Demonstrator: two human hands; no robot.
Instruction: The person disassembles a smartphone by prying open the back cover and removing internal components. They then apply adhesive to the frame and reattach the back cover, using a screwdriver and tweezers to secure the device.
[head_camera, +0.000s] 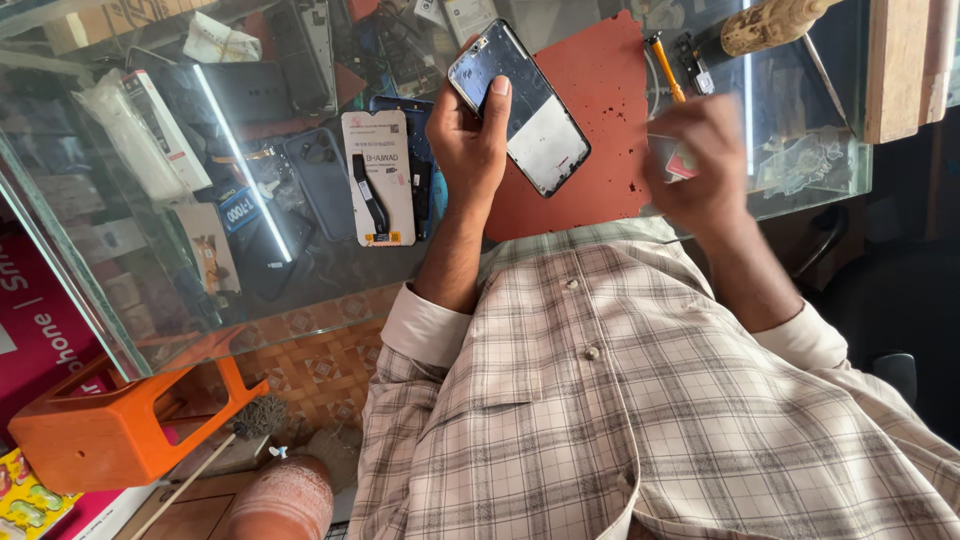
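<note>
Head view: left hand (468, 135) gripping phone frame (520, 105), thumb across its face, held above red mat (600, 100) on glass counter (300, 270). Right hand (700, 165) motion-blurred, fingers curled round small reddish item (678, 160); kind unreadable. Orange-handled screwdriver (662, 72) on the mat edge, tip hidden behind hand.

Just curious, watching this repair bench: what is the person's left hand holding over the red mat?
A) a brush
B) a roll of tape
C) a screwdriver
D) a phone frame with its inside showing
D: the left hand grips an opened phone frame, its bare inner side facing up, above the red mat on the glass counter.
</note>
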